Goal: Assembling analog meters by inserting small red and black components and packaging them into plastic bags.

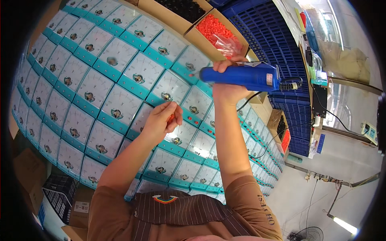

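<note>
In my right hand [228,93] is a blue electric screwdriver [249,77], gripped round its body and lying nearly level. Its tip points left, over the teal strip of a meter near a small red piece. My left hand [157,120] is closed on several small red plastic pieces [171,119], partly hidden by its fingers, above the meters left of my right forearm. Rows of square panel meters [142,69] with white dials and teal lower strips spread beneath both hands. Small red pieces [195,120] sit in some teal strips.
Beyond the meters stand a carton of red pieces [211,28] with a clear bag [228,46], and a carton of black parts [181,9]. Blue plastic crates [273,38] line the right. A black cable [267,146] trails near the meters. A black basket [60,197] stands lower left.
</note>
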{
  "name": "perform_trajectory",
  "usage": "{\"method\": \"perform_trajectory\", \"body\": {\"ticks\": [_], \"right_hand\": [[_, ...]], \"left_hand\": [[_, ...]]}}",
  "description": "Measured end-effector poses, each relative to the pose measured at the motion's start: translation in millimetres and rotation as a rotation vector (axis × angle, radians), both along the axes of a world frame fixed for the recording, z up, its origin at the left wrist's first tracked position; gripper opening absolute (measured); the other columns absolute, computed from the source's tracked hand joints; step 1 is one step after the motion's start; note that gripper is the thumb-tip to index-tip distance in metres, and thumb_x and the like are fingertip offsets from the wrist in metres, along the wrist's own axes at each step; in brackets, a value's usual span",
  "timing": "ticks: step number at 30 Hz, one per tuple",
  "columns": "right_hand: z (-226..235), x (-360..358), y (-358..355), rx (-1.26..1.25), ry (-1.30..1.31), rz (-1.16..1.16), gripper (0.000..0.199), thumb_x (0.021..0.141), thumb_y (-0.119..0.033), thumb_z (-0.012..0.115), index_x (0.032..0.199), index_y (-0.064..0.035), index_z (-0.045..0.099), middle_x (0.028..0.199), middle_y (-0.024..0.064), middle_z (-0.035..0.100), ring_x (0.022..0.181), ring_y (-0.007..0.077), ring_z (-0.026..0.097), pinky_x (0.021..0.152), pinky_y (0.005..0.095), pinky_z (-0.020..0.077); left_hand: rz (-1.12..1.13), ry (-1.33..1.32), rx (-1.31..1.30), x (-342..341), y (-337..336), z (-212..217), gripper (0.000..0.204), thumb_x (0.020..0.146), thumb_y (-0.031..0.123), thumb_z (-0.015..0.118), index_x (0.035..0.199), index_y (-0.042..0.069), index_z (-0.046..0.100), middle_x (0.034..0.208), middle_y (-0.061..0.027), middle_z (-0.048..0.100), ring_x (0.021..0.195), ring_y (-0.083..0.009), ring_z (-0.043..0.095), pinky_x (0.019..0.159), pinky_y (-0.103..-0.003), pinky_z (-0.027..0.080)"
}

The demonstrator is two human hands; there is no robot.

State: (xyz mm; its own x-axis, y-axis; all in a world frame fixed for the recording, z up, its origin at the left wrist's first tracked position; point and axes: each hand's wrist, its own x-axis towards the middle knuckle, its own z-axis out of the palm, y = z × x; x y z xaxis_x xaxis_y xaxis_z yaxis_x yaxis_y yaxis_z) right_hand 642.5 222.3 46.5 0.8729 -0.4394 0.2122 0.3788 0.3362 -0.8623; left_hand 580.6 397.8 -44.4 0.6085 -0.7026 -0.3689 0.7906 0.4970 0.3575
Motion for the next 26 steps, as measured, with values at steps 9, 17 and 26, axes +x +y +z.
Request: {"method": "perform_trajectory", "body": {"ticks": [9, 17, 26], "right_hand": [[-27.3, 19.4, 4.7, 0.051, -0.002, 0.035, 0.049, 0.083, -0.052, 0.038, 0.089, -0.0051, 0.05, 0.06, 0.0129, 0.053, 0.057, 0.0252, 0.053, 0.06, 0.0389, 0.0416], [-33.5, 19.2, 12.6, 0.02, -0.032, 0.037, 0.039, 0.085, -0.044, 0.041, 0.094, -0.0078, 0.05, 0.068, 0.0096, 0.053, 0.056, 0.025, 0.056, 0.051, 0.0362, 0.0445], [31.6, -41.0, -14.9, 0.387, -0.004, 0.364, 0.054, 0.083, -0.062, 0.032, 0.085, -0.0116, 0.053, 0.05, 0.0034, 0.043, 0.054, 0.0179, 0.043, 0.067, 0.0359, 0.0378]], "left_hand": [[-0.067, -0.191, 0.015, 5.9, 4.6, 7.3, 0.026, 0.096, 0.022, 0.041, 0.102, 0.001, 0.055, 0.075, -0.0107, 0.057, 0.044, -0.0043, 0.034, 0.04, -0.018, 0.026], [-0.062, -0.246, 0.139, 2.8, -0.9, 14.2, 0.02, 0.094, 0.02, 0.048, 0.09, 0.001, 0.054, 0.068, -0.0048, 0.055, 0.043, -0.0031, 0.032, 0.039, -0.018, 0.024], [0.143, 0.0, 0.072, 8.7, -9.4, 28.2, 0.02, 0.091, 0.025, 0.054, 0.086, 0.006, 0.055, 0.062, -0.0022, 0.052, 0.042, -0.0045, 0.034, 0.038, -0.019, 0.022]]}}
